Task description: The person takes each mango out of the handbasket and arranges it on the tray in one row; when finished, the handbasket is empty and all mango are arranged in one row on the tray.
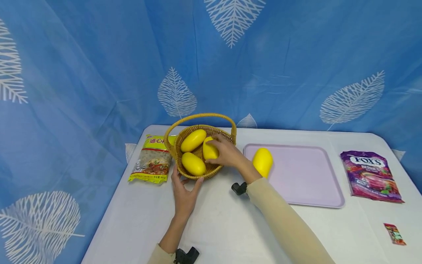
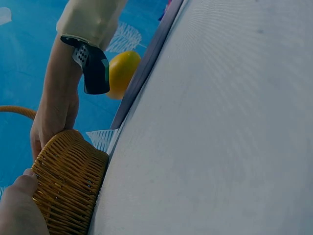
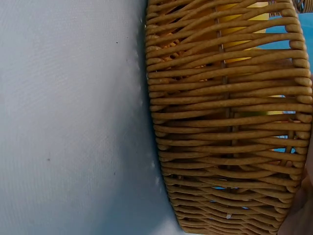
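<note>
A wicker basket (image 1: 215, 171) with an arched handle holds several yellow mangoes, two of them, a back mango (image 1: 193, 140) and a front mango (image 1: 193, 164), lying at its left. My right hand (image 1: 227, 151) reaches over the basket's right rim and grips a third mango (image 1: 210, 148) between thumb and fingers. At the front left, my left hand (image 1: 184, 194) holds the basket's side, its thumb (image 2: 25, 183) at the rim in the left wrist view. The right wrist view shows mostly the woven wall, with the right hand's fingers hidden behind it.
Right of the basket, a lilac tray (image 1: 306, 176) carries another mango (image 1: 262, 161) at its left edge. A pasta bag (image 1: 151, 161) lies against the basket's left. Far right are a purple FOX'S candy bag (image 1: 370, 176) and a small red packet (image 1: 395, 234). A blue curtain (image 1: 280, 91) hangs behind.
</note>
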The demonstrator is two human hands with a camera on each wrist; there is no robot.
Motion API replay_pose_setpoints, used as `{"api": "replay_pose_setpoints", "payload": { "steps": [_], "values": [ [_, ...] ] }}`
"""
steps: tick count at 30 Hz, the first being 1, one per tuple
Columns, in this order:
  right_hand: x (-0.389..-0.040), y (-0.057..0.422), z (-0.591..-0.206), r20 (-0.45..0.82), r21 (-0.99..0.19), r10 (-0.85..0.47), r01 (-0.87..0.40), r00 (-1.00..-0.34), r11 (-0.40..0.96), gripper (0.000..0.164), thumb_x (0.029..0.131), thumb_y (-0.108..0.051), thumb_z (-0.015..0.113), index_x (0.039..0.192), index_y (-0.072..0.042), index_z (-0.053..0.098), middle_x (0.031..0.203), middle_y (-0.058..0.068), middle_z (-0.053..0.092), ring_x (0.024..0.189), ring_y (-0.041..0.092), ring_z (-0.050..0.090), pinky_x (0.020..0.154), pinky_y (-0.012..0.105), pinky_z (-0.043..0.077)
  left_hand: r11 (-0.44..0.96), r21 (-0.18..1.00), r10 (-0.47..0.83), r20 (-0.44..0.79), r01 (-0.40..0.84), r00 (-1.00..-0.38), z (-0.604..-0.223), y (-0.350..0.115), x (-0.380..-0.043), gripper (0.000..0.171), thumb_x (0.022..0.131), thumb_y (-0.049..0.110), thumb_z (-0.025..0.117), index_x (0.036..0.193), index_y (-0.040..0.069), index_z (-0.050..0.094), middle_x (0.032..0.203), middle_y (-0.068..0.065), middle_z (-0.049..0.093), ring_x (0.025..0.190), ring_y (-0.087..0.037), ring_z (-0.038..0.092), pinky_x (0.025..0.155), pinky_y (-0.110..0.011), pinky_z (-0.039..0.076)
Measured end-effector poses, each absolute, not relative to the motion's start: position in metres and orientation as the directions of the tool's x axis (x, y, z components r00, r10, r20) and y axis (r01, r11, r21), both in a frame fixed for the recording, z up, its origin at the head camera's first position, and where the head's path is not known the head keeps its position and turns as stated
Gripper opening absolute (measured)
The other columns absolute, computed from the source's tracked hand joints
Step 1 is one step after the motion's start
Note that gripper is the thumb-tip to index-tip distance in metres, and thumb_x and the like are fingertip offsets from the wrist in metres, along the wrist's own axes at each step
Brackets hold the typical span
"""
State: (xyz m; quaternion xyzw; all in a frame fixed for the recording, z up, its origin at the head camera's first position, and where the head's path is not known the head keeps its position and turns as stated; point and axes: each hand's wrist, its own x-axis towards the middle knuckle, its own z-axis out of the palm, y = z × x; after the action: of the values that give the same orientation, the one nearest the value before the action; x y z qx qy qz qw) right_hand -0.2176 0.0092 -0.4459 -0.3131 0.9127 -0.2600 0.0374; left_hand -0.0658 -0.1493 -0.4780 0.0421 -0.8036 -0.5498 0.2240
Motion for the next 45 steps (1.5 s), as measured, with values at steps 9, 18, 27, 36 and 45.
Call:
{"api": "replay_pose_setpoints", "payload": {
  "steps": [9, 18, 27, 36, 45],
  "values": [
    [-0.218, 0.01, -0.445, 0.029, -0.479, -0.636, -0.569, -0.771, 0.668, 0.075, 0.071, -0.052, 0.074, 0.135, -0.022, 0.049, 0.15, 0.01, 0.028, 0.126, 0.031, 0.043, 0.103, 0.045, 0.038, 0.385, 0.901, -0.313, 0.33, 0.198, -0.89, -0.478, -0.149, -0.066, 0.09, 0.081, 0.017, 0.072, 0.148, 0.003, 0.012, 0.145, -0.022, 0.025, 0.123, -0.037, 0.038, 0.088, -0.053, 0.041],
    [-0.219, 0.01, -0.445, 0.031, -0.491, -0.646, -0.575, -0.763, 0.655, 0.071, 0.072, -0.048, 0.075, 0.133, -0.022, 0.052, 0.149, 0.007, 0.031, 0.128, 0.028, 0.042, 0.103, 0.043, 0.038, 0.384, 0.909, -0.319, 0.298, 0.164, -0.9, -0.478, -0.148, -0.065, 0.09, 0.082, 0.019, 0.072, 0.148, 0.004, 0.011, 0.146, -0.021, 0.024, 0.125, -0.036, 0.037, 0.09, -0.053, 0.04],
    [-0.219, 0.012, -0.446, 0.078, -0.509, -0.642, -0.584, -0.763, 0.632, 0.071, 0.071, -0.047, 0.076, 0.133, -0.022, 0.052, 0.147, 0.008, 0.033, 0.126, 0.029, 0.044, 0.101, 0.042, 0.04, 0.404, 0.902, -0.33, 0.298, 0.151, -0.896, -0.508, -0.156, -0.075, 0.095, 0.079, 0.025, 0.075, 0.149, 0.012, 0.011, 0.148, -0.014, 0.024, 0.126, -0.031, 0.037, 0.09, -0.049, 0.042],
    [-0.217, 0.015, -0.448, 0.148, -0.555, -0.633, -0.593, -0.76, 0.583, 0.07, 0.071, -0.047, 0.076, 0.132, -0.022, 0.053, 0.146, 0.008, 0.035, 0.127, 0.028, 0.042, 0.101, 0.042, 0.041, 0.421, 0.895, -0.336, 0.303, 0.145, -0.892, -0.514, -0.159, -0.076, 0.094, 0.08, 0.036, 0.072, 0.149, 0.022, 0.011, 0.149, -0.005, 0.023, 0.127, -0.021, 0.037, 0.09, -0.04, 0.043],
    [-0.211, 0.02, -0.447, 0.234, -0.615, -0.623, -0.61, -0.747, 0.5, 0.068, 0.072, -0.046, 0.076, 0.131, -0.024, 0.053, 0.146, 0.007, 0.035, 0.13, 0.026, 0.039, 0.102, 0.045, 0.039, 0.411, 0.899, -0.34, 0.303, 0.149, -0.89, -0.512, -0.158, -0.076, 0.095, 0.08, 0.031, 0.074, 0.149, 0.02, 0.011, 0.149, -0.007, 0.023, 0.126, -0.022, 0.037, 0.089, -0.041, 0.044]
  ]
}}
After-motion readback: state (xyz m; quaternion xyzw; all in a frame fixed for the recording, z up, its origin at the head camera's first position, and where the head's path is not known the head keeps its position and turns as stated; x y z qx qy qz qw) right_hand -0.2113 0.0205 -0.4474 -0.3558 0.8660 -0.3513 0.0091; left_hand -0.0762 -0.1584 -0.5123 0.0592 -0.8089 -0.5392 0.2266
